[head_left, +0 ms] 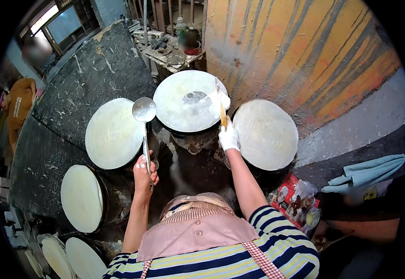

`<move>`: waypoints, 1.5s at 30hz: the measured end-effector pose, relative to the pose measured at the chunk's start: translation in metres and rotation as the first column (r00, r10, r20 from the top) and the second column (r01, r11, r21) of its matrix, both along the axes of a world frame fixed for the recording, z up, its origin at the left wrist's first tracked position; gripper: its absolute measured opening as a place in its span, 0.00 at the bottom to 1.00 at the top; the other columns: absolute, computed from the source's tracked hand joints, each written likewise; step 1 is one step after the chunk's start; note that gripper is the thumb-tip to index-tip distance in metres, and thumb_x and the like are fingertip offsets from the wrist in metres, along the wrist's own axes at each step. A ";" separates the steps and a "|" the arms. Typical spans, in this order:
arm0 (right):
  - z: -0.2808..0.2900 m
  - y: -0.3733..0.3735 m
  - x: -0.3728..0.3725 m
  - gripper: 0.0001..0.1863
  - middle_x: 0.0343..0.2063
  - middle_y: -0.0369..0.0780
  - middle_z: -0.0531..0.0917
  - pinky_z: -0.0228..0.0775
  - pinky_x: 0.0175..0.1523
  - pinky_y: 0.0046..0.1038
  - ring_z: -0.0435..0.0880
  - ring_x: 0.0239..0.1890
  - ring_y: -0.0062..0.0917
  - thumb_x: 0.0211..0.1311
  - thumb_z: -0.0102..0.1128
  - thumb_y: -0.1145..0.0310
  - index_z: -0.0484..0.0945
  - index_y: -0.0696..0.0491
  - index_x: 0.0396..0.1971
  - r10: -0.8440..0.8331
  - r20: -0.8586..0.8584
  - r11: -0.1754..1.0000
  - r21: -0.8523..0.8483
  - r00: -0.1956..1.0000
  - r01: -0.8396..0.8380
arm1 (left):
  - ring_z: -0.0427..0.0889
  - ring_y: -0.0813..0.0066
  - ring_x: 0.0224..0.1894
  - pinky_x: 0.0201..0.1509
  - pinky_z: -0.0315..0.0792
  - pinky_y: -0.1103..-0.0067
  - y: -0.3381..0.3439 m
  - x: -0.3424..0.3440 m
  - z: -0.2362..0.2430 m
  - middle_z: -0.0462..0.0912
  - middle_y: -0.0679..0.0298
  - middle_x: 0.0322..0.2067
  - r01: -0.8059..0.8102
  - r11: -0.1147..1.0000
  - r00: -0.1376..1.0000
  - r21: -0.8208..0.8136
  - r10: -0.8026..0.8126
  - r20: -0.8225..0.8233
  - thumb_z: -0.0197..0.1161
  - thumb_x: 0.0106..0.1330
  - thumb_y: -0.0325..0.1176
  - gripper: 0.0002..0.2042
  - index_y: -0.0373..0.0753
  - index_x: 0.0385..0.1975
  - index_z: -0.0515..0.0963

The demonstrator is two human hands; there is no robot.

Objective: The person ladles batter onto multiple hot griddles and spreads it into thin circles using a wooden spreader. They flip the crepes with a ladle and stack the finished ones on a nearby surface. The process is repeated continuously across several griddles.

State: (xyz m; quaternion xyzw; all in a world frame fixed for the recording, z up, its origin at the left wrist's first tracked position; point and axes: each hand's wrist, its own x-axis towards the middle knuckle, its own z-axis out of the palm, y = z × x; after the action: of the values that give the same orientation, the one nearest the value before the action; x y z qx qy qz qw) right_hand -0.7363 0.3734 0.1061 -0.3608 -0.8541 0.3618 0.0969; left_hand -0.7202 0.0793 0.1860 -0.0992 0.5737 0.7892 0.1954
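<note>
My left hand (144, 176) is wrapped round the handle of a metal ladle (144, 110). The ladle's round bowl hangs between the left pancake (113, 136) and the middle griddle (173, 113). In a white glove, my right hand (229, 137) grips a long, thin spatula (223, 112) by its wooden handle. Its blade lies across the right side of the middle griddle, where wet white batter (215, 99) is heaped at the rim. A greyish bare patch shows near that griddle's centre. Right of my gloved hand, a pale round sheet (265, 135) covers another griddle.
More pale rounds (82, 199) curve along my left. Behind the middle griddle stands a cluttered small table (173, 56); an orange, grey-streaked board (276, 51) rises at back right. A blue towel (367, 173) lies at right. A person in brown (20, 109) is at far left.
</note>
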 end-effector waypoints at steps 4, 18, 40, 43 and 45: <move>-0.016 -0.032 0.021 0.25 0.40 0.49 0.77 0.69 0.44 0.37 0.77 0.40 0.43 0.55 0.49 0.62 0.62 0.42 0.56 -0.036 -0.325 0.999 0.018 0.945 0.045 | 0.57 0.86 0.07 0.08 0.55 0.87 -0.008 -0.008 -0.004 0.62 0.72 0.13 0.006 1.000 1.000 0.004 -0.006 -0.002 0.42 0.68 0.43 0.17 0.38 0.48 0.65; 0.006 -0.030 -0.012 0.20 0.14 0.34 0.69 0.58 0.10 0.22 0.64 0.07 0.17 0.59 0.48 0.66 0.67 0.50 0.52 -0.170 -0.279 0.661 -0.743 0.945 -0.100 | 0.54 0.89 0.08 0.08 0.53 0.89 -0.024 -0.036 0.008 0.61 0.73 0.15 0.118 0.961 0.993 0.249 -0.119 -0.014 0.39 0.68 0.40 0.18 0.35 0.50 0.64; 0.004 -0.047 0.003 0.18 0.16 0.33 0.70 0.57 0.11 0.18 0.62 0.08 0.14 0.61 0.47 0.63 0.68 0.48 0.51 -0.319 -0.208 0.712 -0.696 0.925 0.089 | 0.54 0.88 0.08 0.05 0.52 0.90 -0.047 -0.038 -0.009 0.58 0.71 0.15 0.166 0.826 0.962 0.539 -0.255 0.095 0.40 0.68 0.38 0.17 0.32 0.49 0.63; -0.003 -0.059 0.019 0.18 0.16 0.33 0.69 0.56 0.11 0.17 0.61 0.08 0.13 0.61 0.47 0.63 0.67 0.48 0.51 -0.477 -0.225 0.677 -0.711 0.849 0.191 | 0.54 0.88 0.07 0.05 0.52 0.90 -0.049 -0.035 -0.010 0.58 0.71 0.15 0.165 0.842 0.961 0.514 -0.255 0.108 0.40 0.68 0.38 0.17 0.32 0.49 0.63; -0.008 -0.081 0.015 0.18 0.16 0.33 0.70 0.56 0.11 0.17 0.61 0.08 0.13 0.61 0.47 0.63 0.67 0.48 0.51 -0.400 -0.200 0.673 -0.727 0.895 0.138 | 0.54 0.88 0.07 0.05 0.52 0.89 -0.048 -0.034 -0.014 0.58 0.71 0.15 0.179 0.856 0.959 0.485 -0.262 0.109 0.40 0.68 0.38 0.17 0.32 0.49 0.64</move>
State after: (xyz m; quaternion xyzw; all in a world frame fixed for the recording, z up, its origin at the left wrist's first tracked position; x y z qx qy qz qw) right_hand -0.7215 0.2921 0.0982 -0.4251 -0.5600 0.6941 0.1543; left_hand -0.7544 0.0309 0.1720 -0.0496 0.3536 0.8655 0.3514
